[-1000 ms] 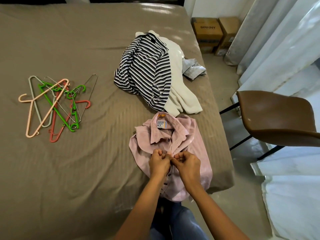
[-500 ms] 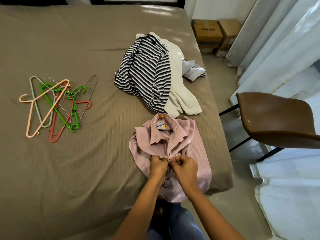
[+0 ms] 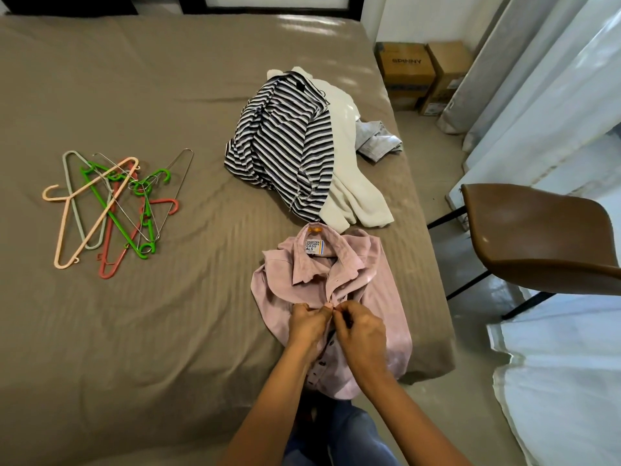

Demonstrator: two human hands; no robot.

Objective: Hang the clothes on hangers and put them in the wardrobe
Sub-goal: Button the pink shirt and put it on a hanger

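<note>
Pink shirt (image 3: pixel 369 290) lies on the bed (image 3: pixel 168 348), directly under both hands. The left hand (image 3: pixel 307 326) and right hand (image 3: pixel 361 331) each pinch its front at a button; I judge the step is working the buttons. The next move needs one of the hangers (image 3: pixel 111 210), well left of the hands. The cardboard boxes (image 3: pixel 406 72) far beyond are closed, so their contents are hidden.

Matt cloth shirt (image 3: pixel 376 297), perhaps corduroy

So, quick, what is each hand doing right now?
The left hand pinches the pink shirt at its button edge.
The right hand pinches the pink shirt there too.
</note>
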